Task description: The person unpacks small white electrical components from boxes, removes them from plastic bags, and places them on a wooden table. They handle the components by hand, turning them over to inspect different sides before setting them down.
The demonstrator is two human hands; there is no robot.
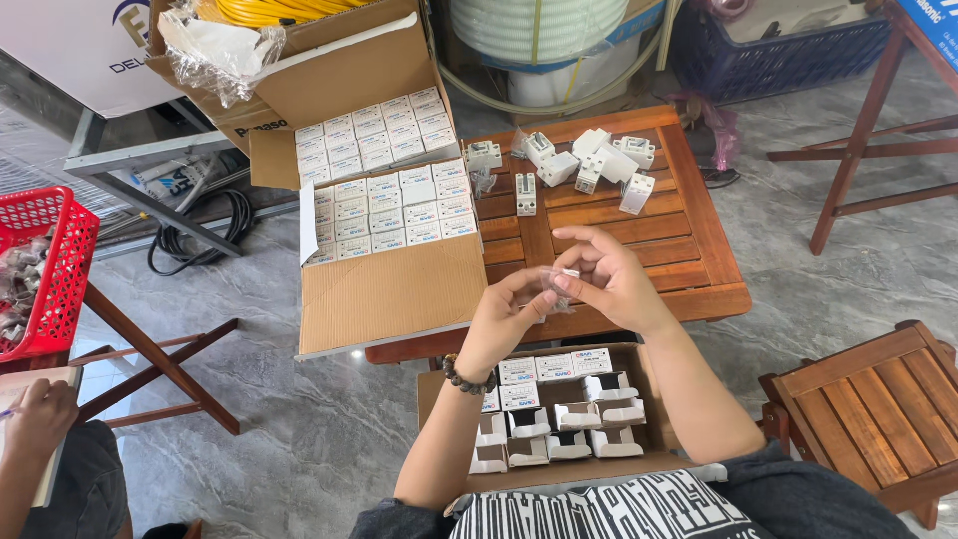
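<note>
Both hands met above the near edge of a low slatted wooden table, pinching one small clear plastic bag between them. The left hand, with a dark beaded bracelet at its wrist, gripped the bag with thumb and fingertips pressed together from the left. The right hand held the bag's other side, its fingers curled and closed on the plastic. What the bag held was too small to tell.

Just below the hands, on the person's lap, sat an open cardboard box filled with small white cartons, some with their flaps open. Beyond the hands, at the far side of the table, lay a loose cluster of white plastic electrical parts. To the left of the table stood a larger open cardboard box packed with tidy rows of small white packets.

At the far left, a red plastic basket rested on a wooden stand, and another person's hand lay on a notepad in the lower left corner. A wooden stool stood at the lower right.
</note>
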